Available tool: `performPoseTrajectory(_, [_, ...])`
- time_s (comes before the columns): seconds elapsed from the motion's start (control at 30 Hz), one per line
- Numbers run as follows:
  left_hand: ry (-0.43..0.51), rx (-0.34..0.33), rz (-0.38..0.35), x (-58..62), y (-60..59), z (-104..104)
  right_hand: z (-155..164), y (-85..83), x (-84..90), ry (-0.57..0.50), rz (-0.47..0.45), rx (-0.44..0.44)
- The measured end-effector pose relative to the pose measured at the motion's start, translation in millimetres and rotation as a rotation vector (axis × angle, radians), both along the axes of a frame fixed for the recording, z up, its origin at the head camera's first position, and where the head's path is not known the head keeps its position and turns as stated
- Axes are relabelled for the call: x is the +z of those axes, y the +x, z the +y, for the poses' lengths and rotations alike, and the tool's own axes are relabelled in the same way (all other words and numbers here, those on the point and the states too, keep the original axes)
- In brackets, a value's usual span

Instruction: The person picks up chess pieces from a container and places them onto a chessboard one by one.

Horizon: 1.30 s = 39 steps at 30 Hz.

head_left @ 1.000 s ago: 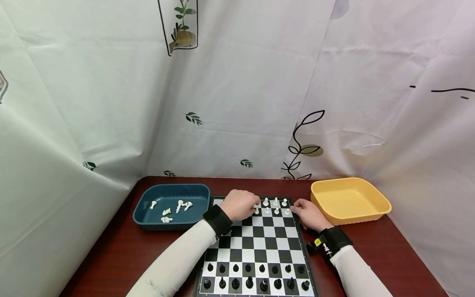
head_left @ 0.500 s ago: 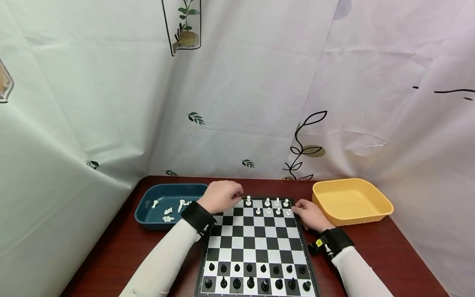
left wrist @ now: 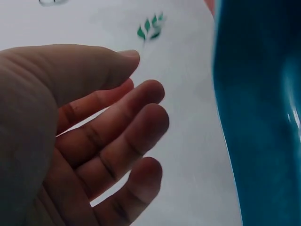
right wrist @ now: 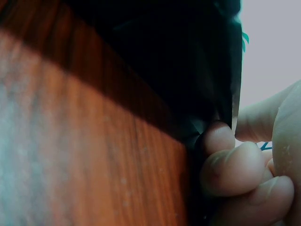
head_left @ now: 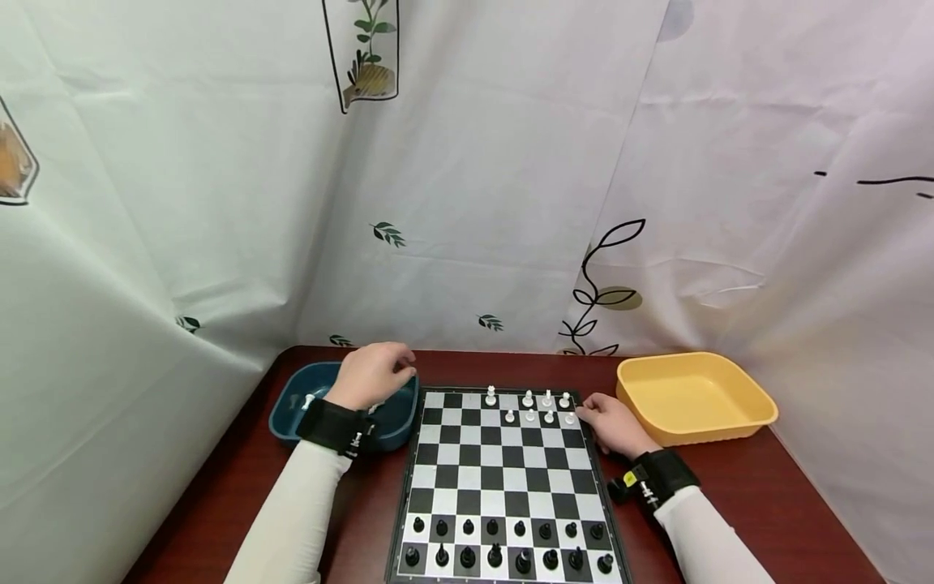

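My left hand [head_left: 370,375] is over the dark blue tray [head_left: 283,410], holding nothing. In the left wrist view its fingers [left wrist: 148,127] are loosely bent and apart from the thumb, with the tray's blue wall to the right. A white chess piece [head_left: 308,401] shows in the tray; the hand and wrist hide most of the rest. At the chessboard [head_left: 477,457], my right hand [head_left: 615,423] grips the far right edge, the thumb on one side and curled fingers [right wrist: 235,169] on the other. White pieces [head_left: 509,416] stand in the board's two far rows, black pieces [head_left: 494,556] in the two near rows.
A yellow tray [head_left: 759,410] stands right of the board, close behind my right hand. The dark red table [head_left: 350,519] carries everything. A white patterned cloth [head_left: 438,203] rises behind and along both sides.
My left hand has left the board's far side and moved left to above the blue tray. A tall white piece now shows in the far row where it was. The right hand stays put.
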<state>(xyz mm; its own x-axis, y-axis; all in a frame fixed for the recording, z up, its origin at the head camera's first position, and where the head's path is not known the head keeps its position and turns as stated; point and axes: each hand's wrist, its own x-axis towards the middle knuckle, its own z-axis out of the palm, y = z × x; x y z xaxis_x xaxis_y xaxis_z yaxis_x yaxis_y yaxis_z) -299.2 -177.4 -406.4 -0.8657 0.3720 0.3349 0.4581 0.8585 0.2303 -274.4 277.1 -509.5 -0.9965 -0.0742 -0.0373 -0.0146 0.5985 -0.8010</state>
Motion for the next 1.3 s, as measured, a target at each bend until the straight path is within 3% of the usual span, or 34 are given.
performPoseTrajectory(0.23, [0.023,0.091,-0.074,-4.7,-2.2,-41,-1,-0.1,0.0,0.003,-0.005,-0.003])
performPoseTrajectory(0.53, [-0.035,0.252,-0.164,-7.4,-4.1,-81,-2,0.6,-3.6,-0.005,-0.006,-0.005])
performPoseTrajectory(0.83, [-0.03,0.327,-0.335,-7.6,-0.5,-96,1,-1.1,-2.3,0.0,0.002,0.009])
performPoseTrajectory(1.0, [-0.013,0.326,-0.422,-10.4,2.4,-103,0,-1.9,-2.6,-0.004,-0.006,0.0])
performPoseTrajectory(1.3, [-0.002,0.373,-0.462,-7.7,8.5,-107,-2,-1.4,-1.4,-0.012,-0.005,-0.008])
